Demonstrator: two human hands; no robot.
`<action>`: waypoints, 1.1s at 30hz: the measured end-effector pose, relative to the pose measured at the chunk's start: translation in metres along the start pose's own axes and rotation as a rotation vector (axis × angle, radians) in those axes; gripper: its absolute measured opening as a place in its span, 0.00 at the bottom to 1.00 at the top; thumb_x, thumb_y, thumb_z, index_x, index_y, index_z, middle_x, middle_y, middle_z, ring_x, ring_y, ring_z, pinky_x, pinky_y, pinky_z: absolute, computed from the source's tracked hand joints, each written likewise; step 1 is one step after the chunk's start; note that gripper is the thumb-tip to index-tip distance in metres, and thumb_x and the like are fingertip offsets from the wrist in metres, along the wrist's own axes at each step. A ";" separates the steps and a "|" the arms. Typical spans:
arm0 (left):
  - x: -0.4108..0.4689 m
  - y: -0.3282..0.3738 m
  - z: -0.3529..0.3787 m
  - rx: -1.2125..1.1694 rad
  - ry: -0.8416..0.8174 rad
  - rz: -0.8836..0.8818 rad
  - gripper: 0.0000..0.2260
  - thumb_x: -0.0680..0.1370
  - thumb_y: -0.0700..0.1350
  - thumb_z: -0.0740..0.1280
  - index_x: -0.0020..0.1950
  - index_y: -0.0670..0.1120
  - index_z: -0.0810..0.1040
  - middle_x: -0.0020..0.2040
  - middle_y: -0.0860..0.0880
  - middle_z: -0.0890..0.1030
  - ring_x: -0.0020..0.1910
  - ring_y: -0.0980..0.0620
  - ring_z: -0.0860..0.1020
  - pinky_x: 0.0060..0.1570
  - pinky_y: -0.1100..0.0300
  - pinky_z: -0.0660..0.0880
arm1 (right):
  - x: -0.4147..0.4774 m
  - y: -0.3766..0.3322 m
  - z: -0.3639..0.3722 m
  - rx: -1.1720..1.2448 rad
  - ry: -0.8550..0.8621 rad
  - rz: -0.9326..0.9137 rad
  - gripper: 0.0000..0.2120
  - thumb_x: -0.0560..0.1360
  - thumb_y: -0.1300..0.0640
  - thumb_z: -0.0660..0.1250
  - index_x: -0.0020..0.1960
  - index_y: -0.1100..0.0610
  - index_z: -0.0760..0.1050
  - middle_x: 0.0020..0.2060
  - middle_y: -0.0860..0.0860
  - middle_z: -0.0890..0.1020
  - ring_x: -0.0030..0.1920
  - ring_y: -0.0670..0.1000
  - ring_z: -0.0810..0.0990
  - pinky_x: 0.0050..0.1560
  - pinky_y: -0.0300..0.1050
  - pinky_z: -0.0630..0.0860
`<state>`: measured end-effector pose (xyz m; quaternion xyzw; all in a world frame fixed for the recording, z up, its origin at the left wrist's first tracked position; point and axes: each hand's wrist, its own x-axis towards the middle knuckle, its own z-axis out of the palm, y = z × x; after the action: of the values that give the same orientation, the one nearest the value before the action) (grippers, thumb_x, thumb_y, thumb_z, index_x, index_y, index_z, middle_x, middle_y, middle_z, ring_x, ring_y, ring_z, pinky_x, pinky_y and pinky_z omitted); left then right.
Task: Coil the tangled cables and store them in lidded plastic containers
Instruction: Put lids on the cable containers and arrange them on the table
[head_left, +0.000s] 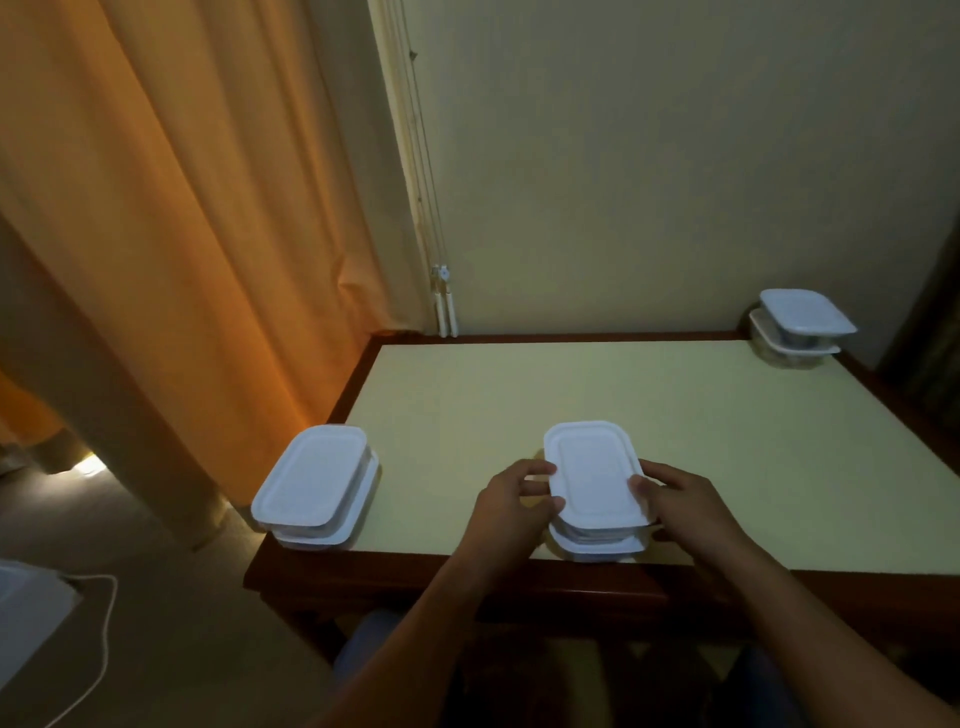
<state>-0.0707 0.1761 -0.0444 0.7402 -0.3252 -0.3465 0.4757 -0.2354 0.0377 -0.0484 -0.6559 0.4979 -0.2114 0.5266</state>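
Observation:
A white-lidded plastic container (592, 467) sits on top of a second lidded container (597, 548) near the table's front edge. My left hand (511, 501) grips its left side and my right hand (680, 501) grips its right side, fingers curled over the lid's rim. Another stack of two lidded containers (311, 478) rests at the front left corner, overhanging the edge. A third stack of two (797, 322) stands at the far right corner. No cable shows on the table; what the containers hold is hidden.
The table (597, 384) has a pale yellow top with a dark wood rim, set against a wall. An orange curtain (182, 234) hangs to the left. A white cord (101, 623) trails across the floor at lower left beside a white object (26, 613).

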 end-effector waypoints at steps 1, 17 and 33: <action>0.002 0.002 0.008 -0.021 -0.017 0.006 0.16 0.75 0.46 0.72 0.61 0.59 0.80 0.58 0.51 0.84 0.49 0.49 0.85 0.41 0.53 0.84 | 0.000 0.004 -0.009 0.007 0.004 0.004 0.15 0.81 0.55 0.65 0.66 0.48 0.79 0.51 0.48 0.85 0.49 0.53 0.84 0.48 0.52 0.81; 0.052 0.041 0.107 0.005 -0.182 0.032 0.27 0.80 0.41 0.67 0.78 0.56 0.68 0.69 0.48 0.80 0.57 0.52 0.83 0.54 0.60 0.81 | 0.014 0.049 -0.096 0.027 0.095 -0.042 0.18 0.83 0.50 0.61 0.71 0.43 0.75 0.58 0.46 0.84 0.55 0.50 0.83 0.53 0.51 0.80; 0.181 0.080 0.179 0.137 -0.126 0.081 0.26 0.83 0.51 0.66 0.81 0.53 0.65 0.74 0.48 0.75 0.67 0.45 0.78 0.67 0.46 0.76 | 0.150 0.031 -0.148 0.077 0.138 -0.050 0.17 0.84 0.54 0.60 0.70 0.49 0.76 0.62 0.50 0.82 0.59 0.54 0.80 0.56 0.51 0.79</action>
<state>-0.1308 -0.0832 -0.0619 0.7339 -0.4071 -0.3497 0.4163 -0.3050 -0.1635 -0.0607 -0.6313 0.5076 -0.2882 0.5106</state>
